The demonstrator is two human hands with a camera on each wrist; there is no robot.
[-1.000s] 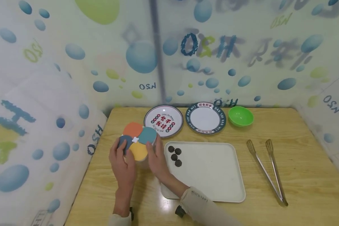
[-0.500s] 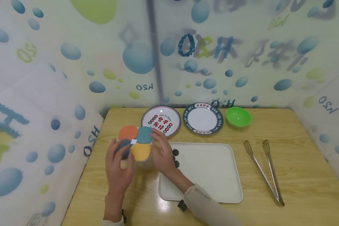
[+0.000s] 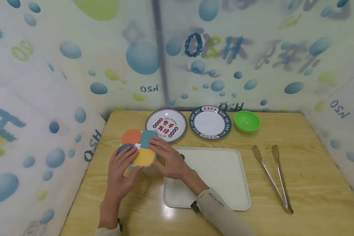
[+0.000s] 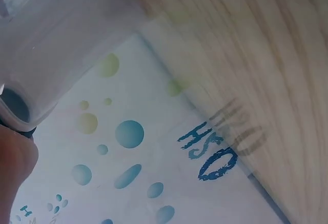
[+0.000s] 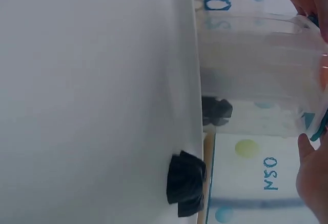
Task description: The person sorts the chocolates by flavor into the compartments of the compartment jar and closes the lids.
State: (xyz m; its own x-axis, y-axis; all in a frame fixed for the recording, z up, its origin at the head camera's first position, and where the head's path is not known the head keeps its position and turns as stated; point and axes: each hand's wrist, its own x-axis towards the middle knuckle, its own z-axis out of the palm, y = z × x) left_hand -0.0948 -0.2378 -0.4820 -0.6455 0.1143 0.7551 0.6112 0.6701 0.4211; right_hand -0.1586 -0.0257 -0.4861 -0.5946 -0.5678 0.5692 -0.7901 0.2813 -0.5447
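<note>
Orange-teal-yellow-blue petalled lid (image 3: 144, 157) is pinched by the left hand (image 3: 119, 177) and right hand (image 3: 174, 162), centre-left in the head view; its clear plastic container (image 4: 66, 44) is seen upper left from the left wrist; black fluted pieces (image 5: 185, 184), lower centre from the right wrist, could be knocked if that pinch were slackened

One bench (image 3: 321, 177) carries one tray (image 3: 215, 180), one pair of tongs (image 3: 283, 183), one green bowl (image 3: 246, 121) and two plates, a left plate (image 3: 166, 126) and a right plate (image 3: 210, 123). Two hands, a left hand (image 3: 120, 175) and a right hand (image 3: 172, 161), are on one clear container (image 5: 256, 75) with one lid (image 3: 137, 146) bearing four coloured petals (image 3: 131, 137). Small dark pieces (image 5: 185, 182): at least two; their full number is hidden.
</note>
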